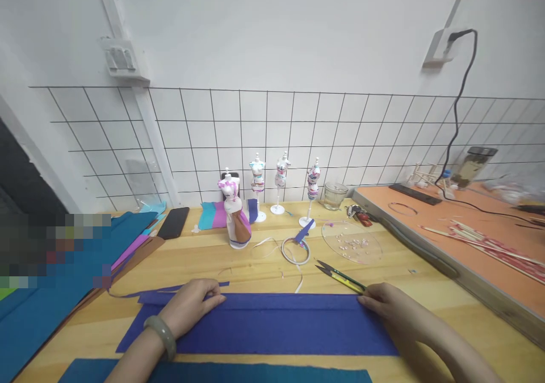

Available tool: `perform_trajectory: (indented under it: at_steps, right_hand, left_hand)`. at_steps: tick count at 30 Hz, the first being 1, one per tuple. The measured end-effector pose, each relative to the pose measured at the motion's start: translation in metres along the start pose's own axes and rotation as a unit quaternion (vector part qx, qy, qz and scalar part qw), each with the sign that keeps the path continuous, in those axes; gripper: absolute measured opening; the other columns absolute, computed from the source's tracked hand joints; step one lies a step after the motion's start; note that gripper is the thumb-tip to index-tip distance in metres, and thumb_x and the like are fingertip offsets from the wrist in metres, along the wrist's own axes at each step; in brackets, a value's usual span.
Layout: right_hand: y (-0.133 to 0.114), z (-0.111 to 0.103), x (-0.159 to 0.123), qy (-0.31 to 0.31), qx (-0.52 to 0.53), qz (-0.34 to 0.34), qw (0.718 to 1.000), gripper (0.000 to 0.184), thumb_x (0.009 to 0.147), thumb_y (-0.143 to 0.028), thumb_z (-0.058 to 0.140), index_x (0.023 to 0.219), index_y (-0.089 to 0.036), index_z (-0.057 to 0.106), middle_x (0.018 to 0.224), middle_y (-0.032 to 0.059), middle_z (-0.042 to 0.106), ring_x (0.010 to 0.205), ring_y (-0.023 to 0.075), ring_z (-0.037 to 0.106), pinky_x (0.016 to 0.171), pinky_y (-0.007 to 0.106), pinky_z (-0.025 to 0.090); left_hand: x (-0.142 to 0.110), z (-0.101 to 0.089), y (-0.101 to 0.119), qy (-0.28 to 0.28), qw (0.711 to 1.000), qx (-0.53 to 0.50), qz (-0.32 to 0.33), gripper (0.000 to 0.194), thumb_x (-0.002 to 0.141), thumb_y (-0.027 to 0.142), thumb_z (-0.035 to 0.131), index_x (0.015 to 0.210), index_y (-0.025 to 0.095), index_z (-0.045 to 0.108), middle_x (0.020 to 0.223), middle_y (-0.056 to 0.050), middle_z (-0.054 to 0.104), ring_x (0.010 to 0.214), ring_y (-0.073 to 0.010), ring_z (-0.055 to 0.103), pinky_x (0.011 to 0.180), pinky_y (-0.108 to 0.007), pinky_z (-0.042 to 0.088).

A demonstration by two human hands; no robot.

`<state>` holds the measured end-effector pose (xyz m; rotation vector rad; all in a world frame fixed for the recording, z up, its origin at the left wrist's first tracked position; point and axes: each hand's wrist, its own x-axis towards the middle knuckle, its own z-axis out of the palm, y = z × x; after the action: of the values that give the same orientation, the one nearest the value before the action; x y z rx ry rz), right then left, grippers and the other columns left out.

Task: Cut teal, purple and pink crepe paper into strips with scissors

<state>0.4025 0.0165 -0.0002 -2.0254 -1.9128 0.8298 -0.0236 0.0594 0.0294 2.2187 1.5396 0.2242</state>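
A long dark blue strip [272, 329] of cloth or crepe paper, I cannot tell which, lies flat before me, a narrow fold along its far edge. My left hand [193, 306], with a pale green bangle on the wrist, rests on the strip's left part, thumb and fingers pinched at the folded edge. At the far right corner, my right hand [381, 303] pinches the same edge. Just beyond those fingers lie yellow thread snips [340, 277], points away to the left. A thin blue offcut [170, 289] trails behind my left hand.
Several small dress forms [238, 224] stand by the wall. Near them are a tape roll [295, 251], a bead-strewn clear sheet [351, 241], a glass jar [334, 194] and a phone [174, 223]. Teal material [221, 373] lies in front; an orange-topped board [481, 230] borders the right.
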Motion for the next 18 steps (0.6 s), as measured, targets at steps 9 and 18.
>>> perform_trajectory:
  at_steps: [9, 18]
  right_hand:
    - [-0.0003, 0.0007, 0.0002, 0.000, -0.054, 0.010, 0.998, 0.034, 0.083, -0.041, 0.040, 0.063, -0.017, 0.053, 0.068, 0.0066, 0.065, 0.060, 0.0181, 0.054, 0.053, 0.025, 0.033]
    - [0.0020, 0.0032, 0.0028, 0.014, -0.075, 0.016, 0.997, 0.032, 0.083, -0.039, 0.043, 0.064, -0.018, 0.057, 0.071, 0.0072, 0.068, 0.061, 0.0194, 0.058, 0.053, 0.025, 0.034]
  left_hand:
    - [0.0003, 0.0015, -0.0038, 0.003, 1.000, -0.008, -0.001, 0.029, 0.081, 0.044, 0.045, 0.067, 0.019, 0.054, 0.070, -0.001, 0.061, 0.070, -0.0178, 0.055, 0.060, -0.024, 0.033]
    - [0.0022, 0.0029, -0.0045, 0.003, 1.000, -0.002, -0.004, 0.030, 0.080, 0.045, 0.044, 0.068, 0.020, 0.054, 0.070, 0.001, 0.061, 0.069, -0.0168, 0.055, 0.060, -0.023, 0.033]
